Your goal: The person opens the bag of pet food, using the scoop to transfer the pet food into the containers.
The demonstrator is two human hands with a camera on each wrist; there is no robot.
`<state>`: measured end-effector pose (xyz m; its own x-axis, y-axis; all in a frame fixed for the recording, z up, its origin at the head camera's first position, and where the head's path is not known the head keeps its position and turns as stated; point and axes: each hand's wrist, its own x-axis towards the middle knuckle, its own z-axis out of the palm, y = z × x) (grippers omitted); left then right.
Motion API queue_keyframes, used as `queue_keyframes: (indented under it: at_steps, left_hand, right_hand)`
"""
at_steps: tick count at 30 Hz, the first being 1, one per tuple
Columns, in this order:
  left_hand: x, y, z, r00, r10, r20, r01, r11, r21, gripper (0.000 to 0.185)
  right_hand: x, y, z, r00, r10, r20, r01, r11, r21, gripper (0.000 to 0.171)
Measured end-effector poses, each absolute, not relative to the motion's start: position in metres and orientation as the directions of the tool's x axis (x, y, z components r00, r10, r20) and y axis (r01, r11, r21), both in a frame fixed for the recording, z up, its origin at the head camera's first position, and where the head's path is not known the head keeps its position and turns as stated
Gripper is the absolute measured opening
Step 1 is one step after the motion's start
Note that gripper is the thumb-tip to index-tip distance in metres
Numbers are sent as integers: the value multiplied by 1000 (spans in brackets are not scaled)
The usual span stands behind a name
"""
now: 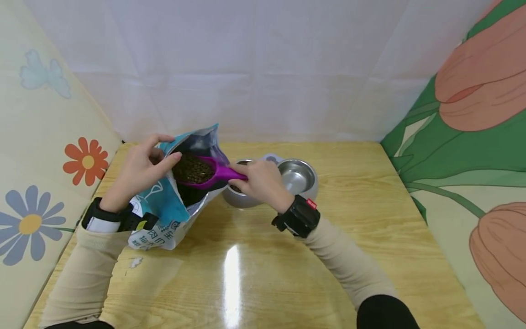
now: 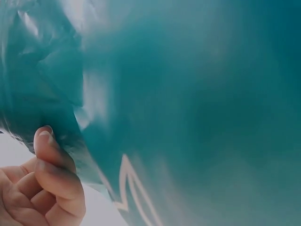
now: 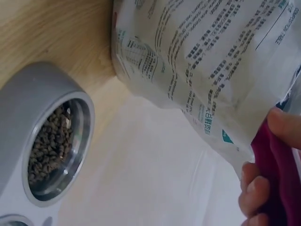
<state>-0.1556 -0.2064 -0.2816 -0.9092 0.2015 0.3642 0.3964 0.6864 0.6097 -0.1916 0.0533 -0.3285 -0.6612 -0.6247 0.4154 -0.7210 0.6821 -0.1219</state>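
On the wooden table (image 1: 370, 219), a teal-and-white feed bag (image 1: 164, 214) stands at about ten o'clock, its mouth pinched open by the left hand (image 1: 141, 169). At its three o'clock sits a grey double bowl (image 1: 304, 176); only the right wrist view shows kibble (image 3: 49, 143) in one basin. The right hand (image 1: 260, 180) grips the purple scoop (image 1: 205, 171), heaped with pellets, at the bag's mouth.

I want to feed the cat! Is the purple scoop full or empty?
Full. The scoop, gripped by the right hand, is heaped with brown kibble over the open bag.
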Motion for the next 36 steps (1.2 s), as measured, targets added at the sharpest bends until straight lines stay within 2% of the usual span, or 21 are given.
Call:
queue_keyframes:
  at_steps: [4, 12, 17, 21, 28, 36]
  left_hand:
    - [-157, -206, -282, -906, 211, 368, 405, 688, 603, 36]
    - [-157, -208, -281, -900, 209, 382, 413, 690, 594, 35]
    - [-157, -208, -282, -895, 208, 395, 419, 697, 582, 35]
    - [-158, -208, -282, -894, 204, 398, 417, 702, 577, 35]
    - [-158, -210, -281, -885, 206, 418, 434, 690, 580, 34]
    - [-157, -213, -280, -884, 196, 424, 422, 724, 546, 33]
  right_hand:
    - [-188, 56, -336, -658, -601, 453, -712, 692, -117, 39]
    - [-185, 58, -349, -651, -560, 513, -719, 671, -180, 40]
    - [-185, 59, -347, -631, -558, 538, -728, 666, -163, 39]
    - [-184, 59, -342, -632, -567, 529, -721, 681, -131, 38]
    - [-174, 64, -329, -671, -577, 465, -682, 726, -85, 38]
    - [-168, 71, -320, -669, -564, 484, -672, 737, -70, 38]
